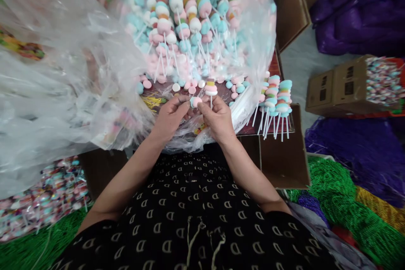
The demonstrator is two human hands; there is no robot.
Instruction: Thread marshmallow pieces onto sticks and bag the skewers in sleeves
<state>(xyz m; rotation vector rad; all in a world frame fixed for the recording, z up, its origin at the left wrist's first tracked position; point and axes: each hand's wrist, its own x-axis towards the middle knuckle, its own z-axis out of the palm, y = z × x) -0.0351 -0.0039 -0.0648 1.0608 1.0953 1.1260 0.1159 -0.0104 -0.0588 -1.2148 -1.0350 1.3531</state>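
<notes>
One candy stick (211, 88), near-upright at frame centre, rises from the closed grip of the right hand (220, 116); the left hand (171, 116), farther from it, pinches small pink-and-blue candies (197, 101) between both hands.

A dark reddish-brown work surface (253, 129) is largely covered by clear plastic. At 12 o'clock it is occupied by a large plastic bag (264, 21), crowded with pastel pieces and stacked sticks. Loose discs (192, 90) in pink, blue and white are scattered nearer the centre. Yellow strips (152, 101) are seen between 8 and 9 o'clock, white sticks (243, 107) at 4, and finished skewers (284, 98) are laid at the 3 o'clock edge, their stick ends projected past the near rim.
</notes>
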